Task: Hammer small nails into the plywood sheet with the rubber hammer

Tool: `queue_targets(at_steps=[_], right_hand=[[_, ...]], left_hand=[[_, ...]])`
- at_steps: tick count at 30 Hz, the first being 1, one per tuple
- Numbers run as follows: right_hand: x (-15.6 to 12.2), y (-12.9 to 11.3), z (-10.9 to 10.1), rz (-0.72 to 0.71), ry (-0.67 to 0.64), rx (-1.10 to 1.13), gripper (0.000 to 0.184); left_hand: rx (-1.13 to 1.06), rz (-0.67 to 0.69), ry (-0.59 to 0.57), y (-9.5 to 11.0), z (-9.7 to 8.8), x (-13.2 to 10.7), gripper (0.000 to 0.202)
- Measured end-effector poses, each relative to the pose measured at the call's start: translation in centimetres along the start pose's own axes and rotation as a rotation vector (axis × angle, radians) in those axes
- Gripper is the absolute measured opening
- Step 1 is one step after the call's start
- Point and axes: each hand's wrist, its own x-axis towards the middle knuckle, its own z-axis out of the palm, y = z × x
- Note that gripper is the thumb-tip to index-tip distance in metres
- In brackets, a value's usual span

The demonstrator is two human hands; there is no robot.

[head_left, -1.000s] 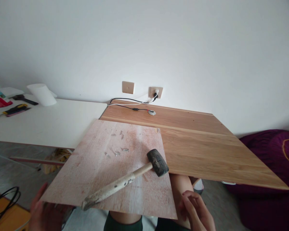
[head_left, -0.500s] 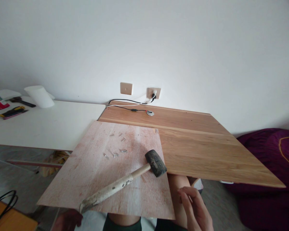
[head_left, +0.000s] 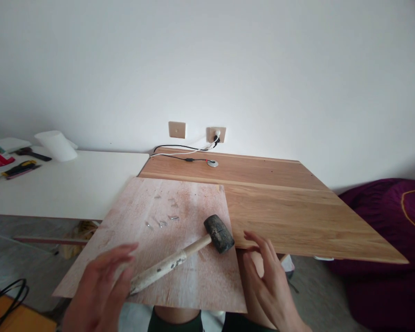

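Observation:
A rubber mallet [head_left: 186, 254] with a black head and a worn, pale wooden handle lies across a thin, pinkish wood board [head_left: 193, 286]. Several small metal screws or nails [head_left: 162, 223] are scattered on the board beyond the handle. My left hand [head_left: 98, 286] hovers over the board's near left part, beside the handle's end, fingers apart and holding nothing. Off the board's right edge is my right hand [head_left: 268, 276], its fingers spread and curved, also with nothing in it. The board's far part rests on a wooden tabletop [head_left: 297, 216], its near edge above my knees.
At left stands a white table [head_left: 90, 184] with a paper roll [head_left: 57, 145], a screwdriver [head_left: 20, 168] and other tools. Cables [head_left: 190, 159] run across the wooden tabletop to a wall socket [head_left: 216, 134]. A purple beanbag [head_left: 376, 221] sits at right, an orange surface [head_left: 17, 313] at lower left.
My left hand has risen from below the board's near edge to above it. My right hand has moved up and its fingers have spread. The mallet stays on the board.

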Motion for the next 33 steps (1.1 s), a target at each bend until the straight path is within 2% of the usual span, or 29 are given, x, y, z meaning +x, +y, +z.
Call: queue_targets(at_steps=[3, 5, 6, 8, 10, 12, 14, 20, 26, 33], right_hand=[[3.3, 0.0, 0.4, -0.01, -0.09, 0.069, 0.039], [6.0, 0.3, 1.1, -0.056, -0.131, 0.111, 0.039], [7.3, 0.5, 1.6, -0.081, -0.149, 0.118, 0.039], [9.4, 1.1, 2.7, -0.12, -0.202, 0.095, 0.04], [10.7, 1.8, 3.7, -0.154, -0.25, 0.052, 0.043], [11.2, 2.4, 4.4, -0.188, -0.298, 0.001, 0.043], [11.2, 2.8, 4.8, -0.218, -0.339, -0.048, 0.042], [10.8, 3.8, 4.3, -0.23, -0.344, -0.093, 0.038], [11.0, 5.5, 1.8, -0.181, -0.341, -0.073, 0.036], [11.1, 9.5, -2.1, -0.126, -0.335, -0.051, 0.039]], left_hand=[[0.234, 0.138, -0.142, 0.5, 0.2, 5.8, 0.036], [0.495, 0.226, -0.118, -0.6, 0.2, 8.8, 0.042], [0.634, 0.211, -0.105, -1.4, 0.1, 9.9, 0.046], [0.838, 0.108, -0.164, -3.1, -0.3, 11.4, 0.052], [0.888, 0.006, -0.249, -4.6, -0.8, 12.1, 0.053], [0.886, -0.038, -0.29, -5.4, -1.1, 12.4, 0.053], [0.938, -0.022, -0.296, -5.2, -1.1, 12.4, 0.054], [1.152, 0.064, -0.352, -3.1, 0.5, 11.8, 0.054], [1.219, 0.102, -0.354, -1.3, 2.5, 10.4, 0.047], [1.218, 0.223, -0.456, 1.9, 5.5, 8.3, 0.039]])
